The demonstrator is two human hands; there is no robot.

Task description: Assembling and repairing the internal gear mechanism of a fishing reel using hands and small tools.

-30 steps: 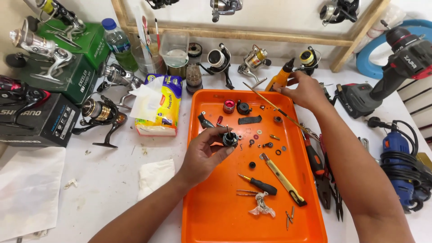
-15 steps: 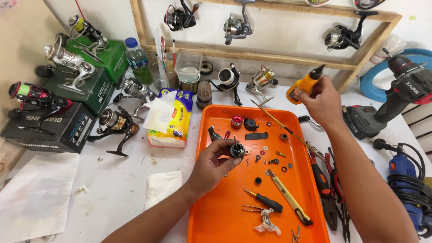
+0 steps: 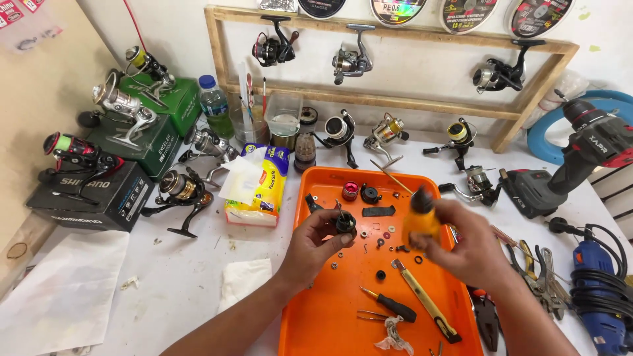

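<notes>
The left hand (image 3: pixel 320 240) was curled about a small black reel part (image 3: pixel 345 223), pinched between thumb and fingers and held just above the orange tray (image 3: pixel 330 316), presumably so anything dropped would land among the loose washers and screws there. Just to its right, close but apart, the right hand (image 3: pixel 461 247) was closed round a small yellow bottle (image 3: pixel 420 221), dark cap up and leaning toward the part, over the tray beside the yellow knife (image 3: pixel 425 300).
</notes>
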